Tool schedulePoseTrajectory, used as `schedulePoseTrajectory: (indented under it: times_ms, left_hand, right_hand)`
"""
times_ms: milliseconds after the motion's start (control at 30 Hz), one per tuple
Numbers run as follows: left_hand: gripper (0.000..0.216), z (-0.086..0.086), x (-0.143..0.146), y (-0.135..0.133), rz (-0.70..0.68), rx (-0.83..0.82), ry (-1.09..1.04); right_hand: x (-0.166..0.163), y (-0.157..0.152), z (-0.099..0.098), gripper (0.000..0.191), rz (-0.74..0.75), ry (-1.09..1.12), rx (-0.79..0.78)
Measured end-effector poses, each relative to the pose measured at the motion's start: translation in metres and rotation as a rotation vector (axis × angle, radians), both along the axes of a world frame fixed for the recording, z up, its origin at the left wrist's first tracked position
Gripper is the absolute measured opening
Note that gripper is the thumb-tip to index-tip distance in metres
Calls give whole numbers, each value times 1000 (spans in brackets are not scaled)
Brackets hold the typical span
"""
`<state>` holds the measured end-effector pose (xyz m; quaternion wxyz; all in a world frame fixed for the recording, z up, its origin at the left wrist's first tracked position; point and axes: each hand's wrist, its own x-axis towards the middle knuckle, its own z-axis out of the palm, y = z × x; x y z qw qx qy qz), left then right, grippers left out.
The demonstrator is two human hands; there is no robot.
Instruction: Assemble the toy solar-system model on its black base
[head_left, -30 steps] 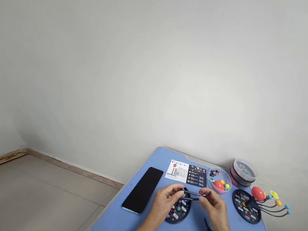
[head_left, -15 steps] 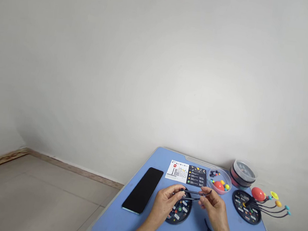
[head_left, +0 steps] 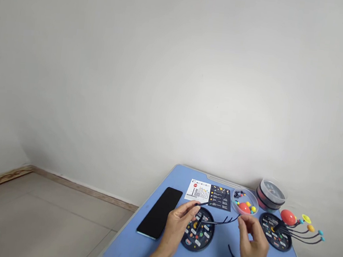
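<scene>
In front of me lies a round black base (head_left: pixel 197 243) printed with planets, a short dark post standing on it. Thin black curved rods (head_left: pixel 220 223) stick out from the post toward the right. My left hand (head_left: pixel 176 224), closed in a pinch, holds another thin black rod (head_left: pixel 203 204) above the base. With thumb and forefinger together, my right hand (head_left: pixel 253 241) grips the far tip of one of the rods on the post. Below, loose black curved rods (head_left: pixel 233 256) lie on the table, partly behind my right hand.
A black phone (head_left: pixel 160 212) lies left on the blue table (head_left: pixel 132 252). Behind the base are a printed instruction sheet (head_left: pixel 199 190) and a clear bowl (head_left: pixel 257 199) of coloured balls. Stacked round containers (head_left: pixel 272 189) and an assembled planet model (head_left: pixel 288 217) stand at right.
My hands have moved apart, the right one going right and down to a rod's tip. The left hand has shifted slightly left, uncovering more of the base and post.
</scene>
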<state>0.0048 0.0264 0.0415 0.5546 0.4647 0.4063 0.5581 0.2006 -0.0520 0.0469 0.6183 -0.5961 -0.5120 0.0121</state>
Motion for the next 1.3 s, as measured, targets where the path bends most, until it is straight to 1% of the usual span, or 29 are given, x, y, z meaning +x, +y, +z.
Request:
schedulePoseTrajectory:
  times_ms: [67, 133, 167, 233, 300, 367, 467, 767, 1033, 1133, 1300]
  left_hand:
    - [45, 0, 1, -1, 11, -10, -27]
    - [46, -1, 2, -2, 14, -15, -41]
    - [46, -1, 3, -2, 16, -17, -42]
    - [47, -2, 4, -3, 26, -27, -38]
    - [49, -4, 5, -3, 40, -46, -36]
    - [50, -5, 5, -2, 51, -60, -39]
    - [49, -5, 4, -2, 57, -62, -40]
    - [48, -2, 5, -4, 34, -70, -36]
    - [48, -5, 6, -3, 30, -73, -31]
    - [46, -5, 6, -3, 27, -73, -31]
    - [40, -5, 4, -4, 38, -47, -1]
  right_hand:
    - [-11, -1, 2, 14, 114, -276, 36]
    - [-22, 5, 2, 23, 247, -561, 12]
    - [-27, 11, 0, 26, 277, -683, -1]
    - [-34, 26, -6, 28, 249, -855, -1]
    - [-38, 40, -13, 28, 200, -952, 24]
    - [-40, 51, -21, 27, 187, -990, 40]
    - [-40, 57, -27, 27, 184, -1015, 42]
    - [-46, 50, -28, 30, 91, -1043, 10]
    - [-49, 51, -32, 31, 70, -1026, 10]
    - [-53, 46, -31, 28, 58, -1010, 28]
    - [-63, 24, -33, 30, 58, -962, 105]
